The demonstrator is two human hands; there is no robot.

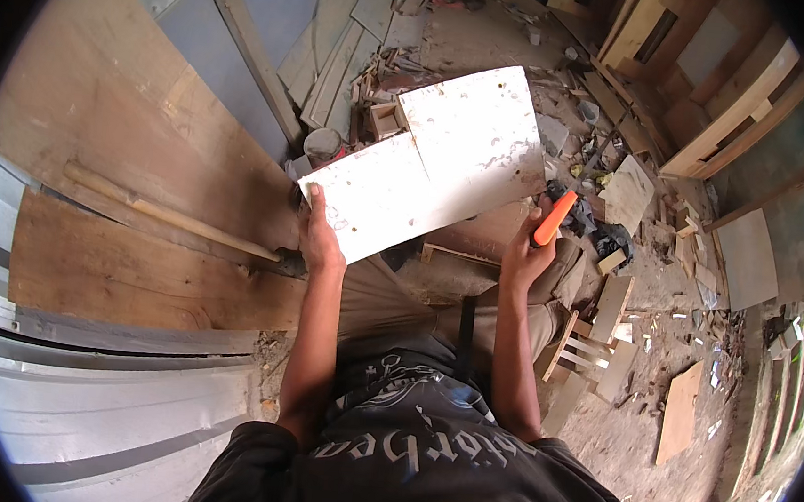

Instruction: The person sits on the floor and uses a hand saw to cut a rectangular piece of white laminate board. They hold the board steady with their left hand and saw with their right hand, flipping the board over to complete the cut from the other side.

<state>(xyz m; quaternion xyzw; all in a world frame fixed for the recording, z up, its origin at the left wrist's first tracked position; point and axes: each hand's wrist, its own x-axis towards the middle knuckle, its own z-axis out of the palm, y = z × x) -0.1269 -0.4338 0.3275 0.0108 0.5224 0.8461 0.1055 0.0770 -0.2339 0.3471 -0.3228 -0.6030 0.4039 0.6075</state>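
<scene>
A white, stained board (pixel 447 160) with a stepped outline is held up in front of me. A dark line runs inward from the step, and I cannot tell whether this is a cut or the edge of a second piece. My left hand (pixel 320 237) grips the board's near left corner, thumb on top. Wrapped in my right hand (pixel 527 251) is a tool with a bright orange handle (pixel 555 219); its working end is hidden. That hand is close to the board's right corner, and whether it touches the board is unclear.
Wooden sheets (pixel 155 269) and a long wooden handle (pixel 169 211) are at my left. Beyond the board are a bucket (pixel 322 142) and a small wooden box (pixel 386 119). Scraps, a slatted wood piece (pixel 588 351) and a plywood offcut (pixel 680 413) litter the right-hand ground.
</scene>
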